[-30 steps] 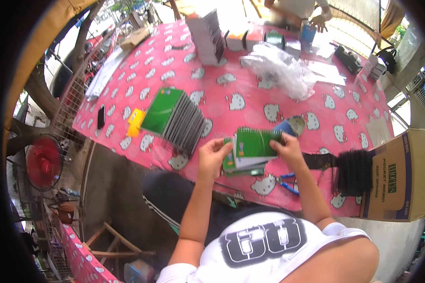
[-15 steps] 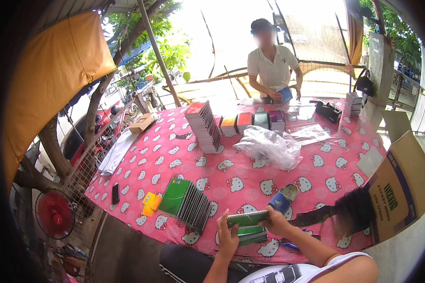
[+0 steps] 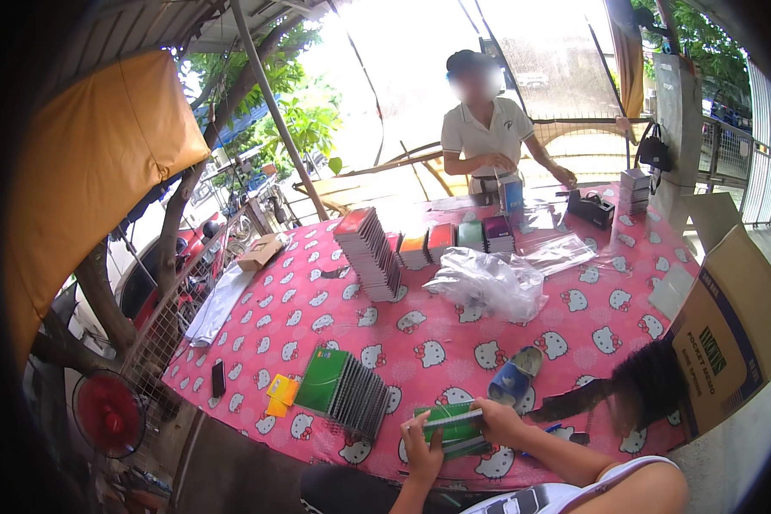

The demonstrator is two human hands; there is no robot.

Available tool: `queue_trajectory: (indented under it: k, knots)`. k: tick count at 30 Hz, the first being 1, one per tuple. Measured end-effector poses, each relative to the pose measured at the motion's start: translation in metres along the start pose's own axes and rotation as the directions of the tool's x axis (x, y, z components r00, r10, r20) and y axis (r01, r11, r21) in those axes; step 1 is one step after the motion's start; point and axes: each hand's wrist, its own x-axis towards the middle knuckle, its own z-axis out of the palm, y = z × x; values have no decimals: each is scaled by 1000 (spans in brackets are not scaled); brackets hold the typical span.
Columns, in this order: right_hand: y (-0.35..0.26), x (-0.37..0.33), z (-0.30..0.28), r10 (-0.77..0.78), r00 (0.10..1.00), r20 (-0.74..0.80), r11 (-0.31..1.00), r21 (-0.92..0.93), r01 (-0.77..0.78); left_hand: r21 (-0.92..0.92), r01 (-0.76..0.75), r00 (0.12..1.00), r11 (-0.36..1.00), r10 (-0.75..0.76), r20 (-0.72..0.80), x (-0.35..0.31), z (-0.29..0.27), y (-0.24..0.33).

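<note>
Between my two hands I hold a green spiral pocket notebook [image 3: 451, 419] above the near edge of the table. My left hand [image 3: 421, 454] grips its left end, thumb and fingers bent round it. My right hand [image 3: 499, 420] pinches the right end. More green notebooks [image 3: 469, 446] lie just below it, partly hidden. To the left stands a neat stack of green spiral notebooks [image 3: 330, 377], with small yellow-orange cards [image 3: 281, 394] beside it. A rounded blue and beige object [image 3: 516, 377] lies beyond my right hand.
A pink patterned cloth covers the table [image 3: 420, 330]. Farther back are a tall red-topped notebook stack [image 3: 370, 257], crumpled plastic [image 3: 488, 283], a black tape dispenser [image 3: 591, 208] and a co-worker [image 3: 486, 137]. An open carton [image 3: 728, 325] stands right; a phone [image 3: 218, 378] lies left.
The notebook in my hands has tilted, showing its pale page edge. Across the table, the co-worker's one hand has moved right toward the tape dispenser, and the blue pack now stands upright.
</note>
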Motion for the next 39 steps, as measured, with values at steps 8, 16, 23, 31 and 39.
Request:
queue_trajectory:
  k: [8, 16, 23, 31, 39]
  knots:
    - [4, -1, 0, 57, 998, 34, 993, -104, -54, 295, -86, 994, 951, 102, -38, 30, 12, 43]
    - [-8, -3, -37, 251, 967, -53, 953, 187, -237, 166, -98, 991, 981, 112, -79, 34, 22, 36]
    - [-15, 14, -48, 40, 990, -137, 950, 313, 5, 162, -109, 991, 981, 120, -60, 37, 21, 35]
    - [12, 23, -46, 47, 998, 38, 810, 583, -60, 32, -106, 994, 994, 107, -29, 39, 20, 32]
    - [-4, 24, -62, 122, 960, 252, 920, 335, -204, 6, -117, 992, 993, 117, -57, 37, 19, 35]
